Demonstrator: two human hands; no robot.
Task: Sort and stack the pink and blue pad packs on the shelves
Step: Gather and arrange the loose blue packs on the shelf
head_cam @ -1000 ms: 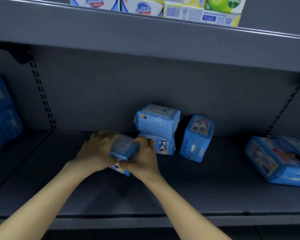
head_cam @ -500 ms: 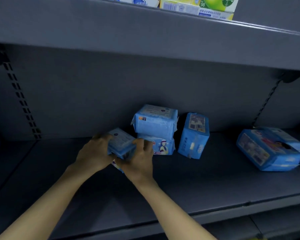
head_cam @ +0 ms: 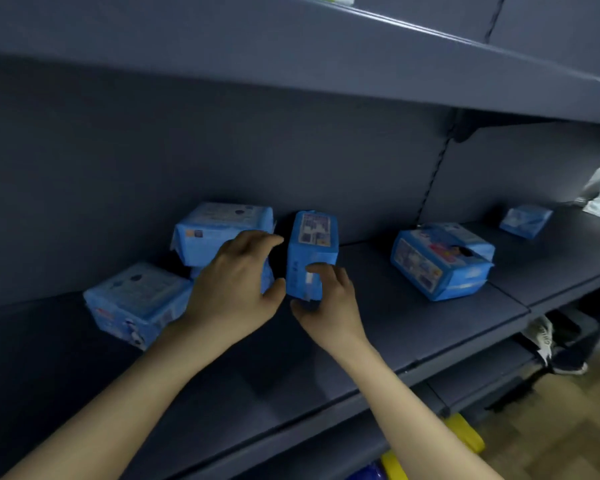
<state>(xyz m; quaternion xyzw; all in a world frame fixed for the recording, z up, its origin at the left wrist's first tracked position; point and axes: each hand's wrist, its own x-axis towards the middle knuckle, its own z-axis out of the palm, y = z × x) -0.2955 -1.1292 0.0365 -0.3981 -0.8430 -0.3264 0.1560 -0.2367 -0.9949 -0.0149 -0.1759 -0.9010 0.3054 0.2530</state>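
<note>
On the shelf (head_cam: 378, 341) before you, the upright pack (head_cam: 310, 244) stands mid-shelf, near the back wall. Just left of it is a stack (head_cam: 219, 230) of 2 packs. The front-left pack (head_cam: 136, 303) sits left of and before that stack. The large pack (head_cam: 440, 261) lies well right, with the far pack (head_cam: 525, 220) beyond it. Your left hand (head_cam: 232, 292) is before the stack, and your right hand (head_cam: 329, 306) grips the upright pack's lower front.

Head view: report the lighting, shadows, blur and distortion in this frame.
Head view: the light is dim and bluish, with no glare. The upper shelf shades the back panel, and a dark shadow fills the gap between the stacked packs and the upright pack. Head view: print on the pack labels is softly blurred and unreadable. Head view: wide-angle distortion tilts and bows the lower shelf and the upper one.
</note>
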